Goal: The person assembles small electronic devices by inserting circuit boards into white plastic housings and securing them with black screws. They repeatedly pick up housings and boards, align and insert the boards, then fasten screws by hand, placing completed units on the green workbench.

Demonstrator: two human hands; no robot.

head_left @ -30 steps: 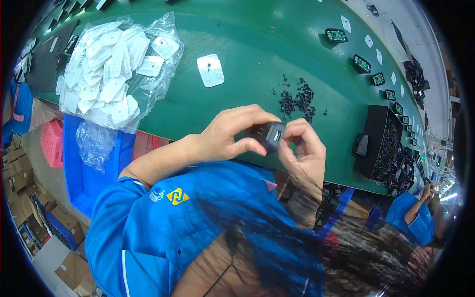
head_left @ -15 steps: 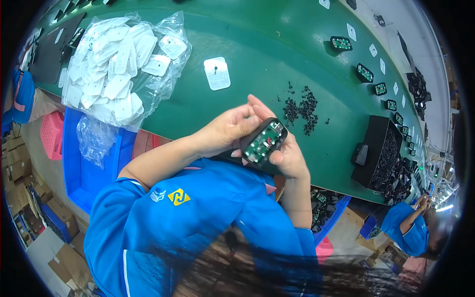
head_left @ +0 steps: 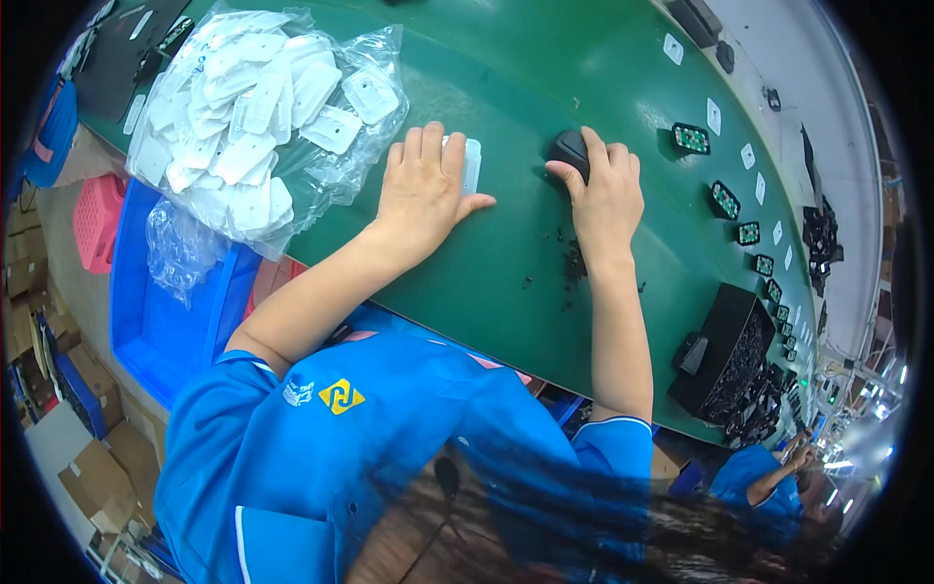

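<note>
My left hand (head_left: 424, 190) lies flat with its fingers stretched out, partly covering a white plastic plate (head_left: 472, 167) on the green table. Further right, my right hand (head_left: 610, 195) has its thumb and fingers around a black plastic case (head_left: 568, 150) at the table surface. The circuit board seen in the case earlier does not show from this side. Below it, partly hidden by my right forearm, is a scatter of small black parts (head_left: 574, 265).
A clear plastic bag heaped with white plates (head_left: 248, 107) sits at the left, above a blue bin (head_left: 161, 326). A black box of small dark parts (head_left: 720, 355) stands at the right. Black cases with green boards (head_left: 724, 200) line the far edge. A co-worker (head_left: 754, 477) sits lower right.
My hands have parted and reached forward. The left moved onto the white plate; the right carried the black case away from my body to the table, and its green board turned out of sight.
</note>
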